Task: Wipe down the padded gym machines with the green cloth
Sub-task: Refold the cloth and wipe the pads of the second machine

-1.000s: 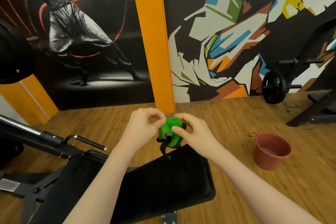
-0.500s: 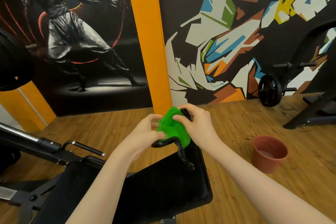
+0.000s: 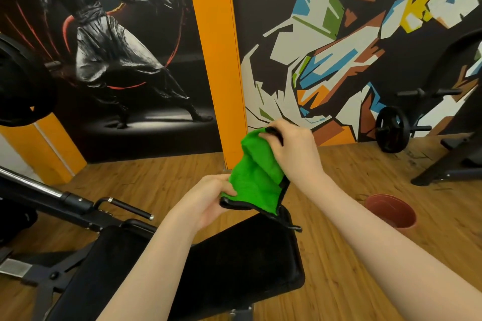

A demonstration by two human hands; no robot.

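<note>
A green cloth (image 3: 257, 177) with a black edge hangs stretched between both my hands, above the far end of a black padded bench (image 3: 234, 263). My right hand (image 3: 292, 151) grips its upper corner, raised. Lower down, my left hand (image 3: 206, 198) pinches the cloth's bottom black edge. The cloth is partly unfolded and held clear of the pad. The bench pad slopes from the lower left toward the middle of the view, partly hidden by my left forearm.
A terracotta pot (image 3: 391, 211) stands on the wooden floor to the right. A black weight plate on a bar (image 3: 391, 131) leans by the mural wall. Black machine frame and handles (image 3: 78, 203) sit at left; another machine's legs (image 3: 448, 164) at right.
The cloth was a small ball between both hands; my right hand has risen and my left has dropped, pulling the cloth open.
</note>
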